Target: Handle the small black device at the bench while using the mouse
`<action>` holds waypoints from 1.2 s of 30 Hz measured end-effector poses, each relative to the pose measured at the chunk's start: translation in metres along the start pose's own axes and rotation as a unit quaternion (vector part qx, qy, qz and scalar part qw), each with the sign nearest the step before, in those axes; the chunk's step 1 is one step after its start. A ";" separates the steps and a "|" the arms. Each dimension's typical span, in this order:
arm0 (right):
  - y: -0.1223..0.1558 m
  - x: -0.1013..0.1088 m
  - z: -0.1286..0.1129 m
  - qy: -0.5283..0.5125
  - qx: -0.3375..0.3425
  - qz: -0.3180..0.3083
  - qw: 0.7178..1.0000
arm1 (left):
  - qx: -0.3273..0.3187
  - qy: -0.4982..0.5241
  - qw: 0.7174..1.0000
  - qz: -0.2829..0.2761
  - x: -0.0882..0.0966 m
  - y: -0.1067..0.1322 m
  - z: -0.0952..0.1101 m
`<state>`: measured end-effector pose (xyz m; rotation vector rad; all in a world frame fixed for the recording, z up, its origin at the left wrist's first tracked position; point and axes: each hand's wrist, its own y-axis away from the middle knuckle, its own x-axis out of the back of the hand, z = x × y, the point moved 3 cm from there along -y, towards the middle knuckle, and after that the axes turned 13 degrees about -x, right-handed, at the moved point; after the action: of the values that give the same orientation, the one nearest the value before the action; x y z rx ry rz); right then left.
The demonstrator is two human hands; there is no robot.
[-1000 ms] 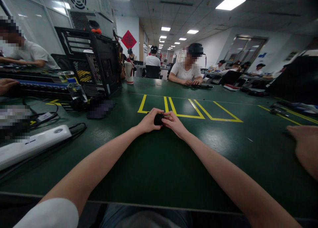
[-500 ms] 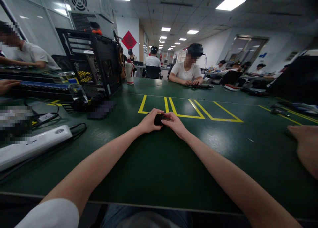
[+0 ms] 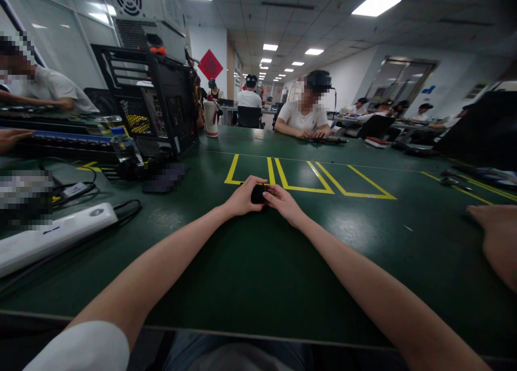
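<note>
A small black object (image 3: 257,194) is held between my two hands above the green table (image 3: 258,285); its kind is too dark and small to tell. My left hand (image 3: 244,196) wraps its left side, thumb below and fingers over the top. From the right, the fingertips and thumb of my right hand (image 3: 281,201) close on its right edge. Just beyond my hands, yellow tape outlines (image 3: 311,189) mark the tabletop.
At left lie a white power strip (image 3: 60,236), cables, a dark phone-like slab (image 3: 165,178) and an open black computer case (image 3: 149,102). A paper cup (image 3: 210,118) stands behind. Another person's hand (image 3: 495,236) rests at right. A person (image 3: 305,110) sits across the table.
My right thumb and fingers have shifted very slightly on the black object. Both hands otherwise keep their place and their hold.
</note>
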<state>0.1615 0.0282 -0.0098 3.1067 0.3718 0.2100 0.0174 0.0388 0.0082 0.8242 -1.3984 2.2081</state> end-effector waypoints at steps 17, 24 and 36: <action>-0.002 0.000 0.001 -0.042 0.000 -0.007 0.999 | -0.011 -0.002 1.000 0.009 -0.001 0.000 -0.001; -0.001 0.001 -0.001 -0.002 0.023 -0.034 0.999 | -0.013 -0.006 1.000 0.005 -0.001 0.000 -0.001; 0.000 0.002 -0.003 -0.024 0.004 -0.018 1.000 | -0.018 -0.002 1.000 0.009 0.000 0.000 0.000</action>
<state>0.1628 0.0284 -0.0070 3.1040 0.4291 0.1335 0.0177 0.0386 0.0083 0.8060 -1.4484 2.1889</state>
